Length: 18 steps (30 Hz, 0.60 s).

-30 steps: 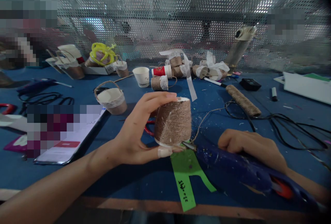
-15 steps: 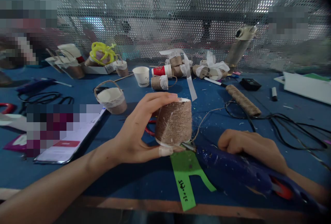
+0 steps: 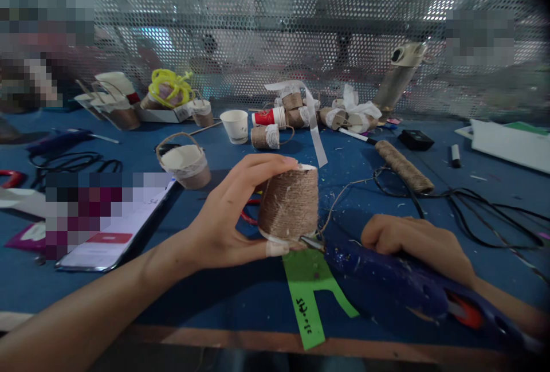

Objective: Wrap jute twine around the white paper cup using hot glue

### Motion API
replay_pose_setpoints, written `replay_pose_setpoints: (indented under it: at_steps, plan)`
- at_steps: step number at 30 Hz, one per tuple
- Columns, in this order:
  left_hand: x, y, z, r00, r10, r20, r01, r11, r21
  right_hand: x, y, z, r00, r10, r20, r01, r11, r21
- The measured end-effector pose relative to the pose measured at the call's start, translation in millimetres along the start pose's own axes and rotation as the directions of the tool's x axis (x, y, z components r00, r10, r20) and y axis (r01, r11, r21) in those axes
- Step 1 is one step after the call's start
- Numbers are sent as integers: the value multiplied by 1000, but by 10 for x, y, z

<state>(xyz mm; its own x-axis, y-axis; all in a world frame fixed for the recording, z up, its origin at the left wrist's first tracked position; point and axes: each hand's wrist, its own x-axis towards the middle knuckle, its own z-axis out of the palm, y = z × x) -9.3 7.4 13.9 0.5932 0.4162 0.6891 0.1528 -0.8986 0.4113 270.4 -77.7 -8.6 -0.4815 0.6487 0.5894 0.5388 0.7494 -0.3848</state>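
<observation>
Cup (image 3: 290, 203), brown and stringy, is in the left hand (image 3: 227, 217), held by its top and bottom, over the desk (image 3: 193, 303) near the front edge. The right hand (image 3: 416, 243) grips a blue glue gun (image 3: 387, 274) — its tip is at the cup's low rim. 1 green paper (image 3: 309, 306) lies by the front edge — 1 string roll (image 3: 404, 165) lies nearer the right edge.

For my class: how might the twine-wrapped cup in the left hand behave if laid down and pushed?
The twine-wrapped cup would likely be light, as a white paper-like edge shows beyond the winding. Laid sideways, its round body could roll. The coarse, fuzzy twine probably makes it grippy rather than slippery.
</observation>
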Motion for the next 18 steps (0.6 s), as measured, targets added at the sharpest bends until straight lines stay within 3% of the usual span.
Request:
replay_pose_setpoints:
  at_steps: [3, 6, 18]
  plan:
    - [3, 2, -7, 1000, 1, 8, -1, 1000, 11, -6, 40, 18, 998, -47, -40, 48, 998, 40]
    - [5, 4, -10, 1000, -11, 21, 10, 999, 34, -22, 56, 40, 999, -7, -44, 8, 999, 35]
    - [3, -1, -15, 998, -18, 52, 15, 998, 68, -14, 105, 9, 998, -55, 1, 55, 998, 44]
